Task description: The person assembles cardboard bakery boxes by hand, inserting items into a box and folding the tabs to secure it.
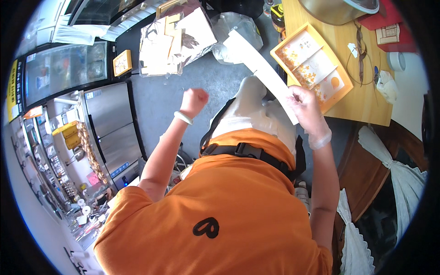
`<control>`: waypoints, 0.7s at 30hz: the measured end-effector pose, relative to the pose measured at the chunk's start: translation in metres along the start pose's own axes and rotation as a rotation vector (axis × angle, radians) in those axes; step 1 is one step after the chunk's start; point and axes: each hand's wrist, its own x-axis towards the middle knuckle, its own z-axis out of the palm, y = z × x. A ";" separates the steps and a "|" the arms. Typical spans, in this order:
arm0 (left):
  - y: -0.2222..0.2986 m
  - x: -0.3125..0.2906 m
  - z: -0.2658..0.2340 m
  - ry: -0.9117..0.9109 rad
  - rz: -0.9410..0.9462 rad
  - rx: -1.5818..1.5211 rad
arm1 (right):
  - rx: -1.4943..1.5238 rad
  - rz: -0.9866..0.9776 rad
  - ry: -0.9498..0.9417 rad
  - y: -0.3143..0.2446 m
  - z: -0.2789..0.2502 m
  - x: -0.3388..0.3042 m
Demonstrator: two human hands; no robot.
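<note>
My right hand (306, 110) pinches a long white strip (268, 75), stiff like card or paper, between thumb and fingers near its lower end. The strip slants up and away to the left, above my knees. Beside that hand, a shallow orange-yellow box (343, 93) rests at the table edge, with floral white panels (316, 68) in it. My left hand (194, 101) is closed in a fist over the floor side of my lap, apart from the strip. Nothing sticks out of its fingers. A pale bangle (184, 118) circles the left wrist.
At right is a wooden table (366, 107) bearing a metal pot (337, 10), a tape roll (396, 61) and a red box (398, 39). Flat packs in clear plastic (176, 41) and a clear bag (245, 28) lie ahead. A steel refrigerator (112, 123) stands left.
</note>
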 end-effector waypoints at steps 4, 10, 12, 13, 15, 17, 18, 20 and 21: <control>-0.055 -0.018 0.025 -0.409 0.003 0.363 | -0.075 0.028 0.010 -0.002 -0.003 -0.003; 0.065 0.013 -0.034 -0.050 0.202 0.260 | -0.376 0.011 0.043 -0.005 -0.006 -0.008; 0.139 0.021 -0.067 0.257 0.383 0.090 | -0.417 0.039 0.024 -0.011 -0.008 -0.011; 0.162 0.026 -0.078 0.314 0.537 0.118 | -0.438 0.052 0.016 -0.014 -0.008 -0.012; 0.197 0.040 -0.079 0.214 0.858 0.097 | -0.440 0.046 0.041 -0.021 -0.010 -0.015; 0.203 0.055 -0.065 -0.093 0.936 0.245 | -0.448 0.059 0.057 -0.025 -0.014 -0.018; 0.206 0.063 -0.062 -0.245 0.875 0.268 | -0.455 0.075 0.058 -0.026 -0.019 -0.019; 0.214 0.079 -0.055 -0.383 0.850 0.281 | -0.430 0.091 0.094 -0.023 -0.025 -0.022; 0.219 0.086 -0.051 -0.369 0.889 0.268 | -0.399 0.090 0.129 -0.019 -0.026 -0.023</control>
